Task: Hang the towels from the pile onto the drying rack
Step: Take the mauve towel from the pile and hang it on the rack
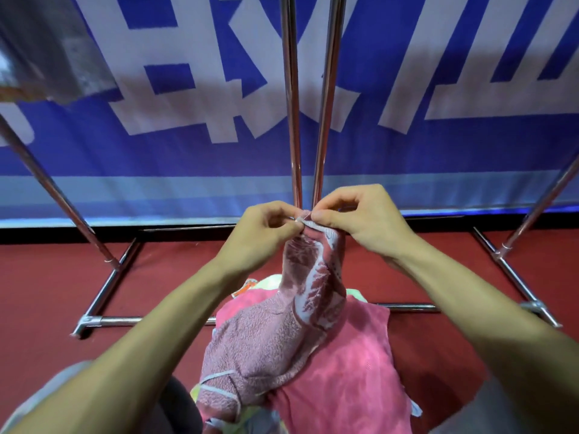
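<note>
Mauve terry with a white leaf pattern and a white hem: the towel is drawn up from the pile, top edge raised, lower end lying slack across it; left hand pinches the hem between thumb and forefinger, other fingers curled in; right hand pinches the same hem just beside it, thumb on the near side, fingers bent over the far side; the two hands are close together, fingertips nearly meeting over the bunched edge; both forearms reach in bare from the lower corners; the towel hangs narrow and twisted below the hands, widening toward the pile; topmost beneath it is a pink towel, with pale green and yellow cloth showing at the far and near edges; the rack is chrome tube, two uprights side by side in the centre just behind the hands, slanted legs at left and right, base bars on the floor, which is dull red; the pile sits against the rack's near base bar; behind the rack, a blue banner with large white characters; grey cloth in the top left corner, blurred, support not clear; grey trousers at the bottom edge.
</note>
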